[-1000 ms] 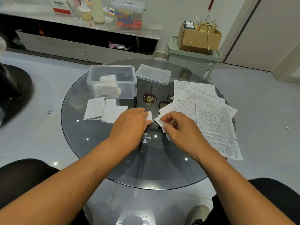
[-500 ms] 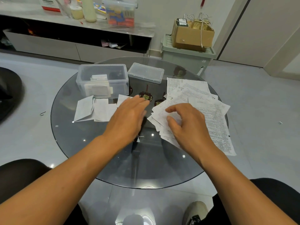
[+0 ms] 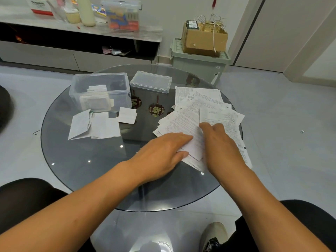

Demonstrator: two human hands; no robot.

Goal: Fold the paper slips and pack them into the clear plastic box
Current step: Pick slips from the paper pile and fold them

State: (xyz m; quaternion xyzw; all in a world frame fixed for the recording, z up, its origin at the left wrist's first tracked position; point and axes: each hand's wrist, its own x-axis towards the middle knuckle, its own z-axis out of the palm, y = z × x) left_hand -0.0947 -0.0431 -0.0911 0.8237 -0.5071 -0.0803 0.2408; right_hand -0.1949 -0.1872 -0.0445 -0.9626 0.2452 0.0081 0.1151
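At the left of the round glass table (image 3: 76,160) lie two folded slips (image 3: 94,125), side by side and touching, one with a flap raised. Just above them in the frame stands the clear box (image 3: 101,92), lid off, with a few folded slips standing inside against its near wall. A smaller folded slip (image 3: 127,115) lies just to the right of the pair, in front of the box's right corner. The lid (image 3: 151,81) sits just beside the box, right of it. Through the glass below the lid show dark red ornaments (image 3: 156,110).

The left hand (image 3: 161,153) reaches across the middle of the frame, palm down, fingers straight and together, their tips resting on the near left edge of the sheets; it grasps nothing that can be seen. Right of it spreads a loose pile of printed sheets (image 3: 203,106), fanned over the right side of the table to its rim. The right hand (image 3: 221,146) lies on that pile, back up, fingers bent down onto the top sheet; whether they pinch the paper cannot be told, since the fingertips are hidden.

In the upper right, off the table, a cardboard box (image 3: 203,39) sits on a pale green bin (image 3: 200,64).
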